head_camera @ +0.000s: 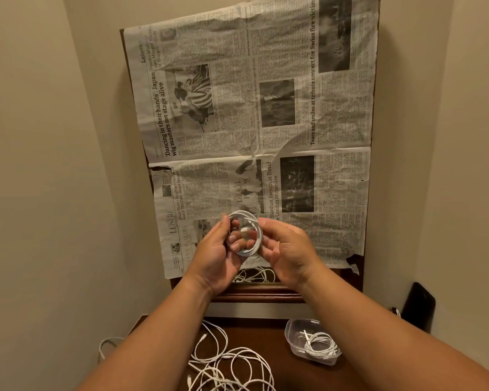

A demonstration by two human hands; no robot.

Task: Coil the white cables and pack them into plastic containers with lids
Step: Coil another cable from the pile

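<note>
Left hand (218, 256) grips the cable coil (247, 235), right hand (290, 249) perhaps pinching it too; plastic container (290, 335) waits below, nearer the right.

A dark wooden tabletop (254, 292) lies under a spread newspaper (266, 122), with a few white cables (254, 275) at its near edge. A lower wooden surface (266, 341) carries a tangle of cables (226, 365) and a plastic container (290, 331).
</note>
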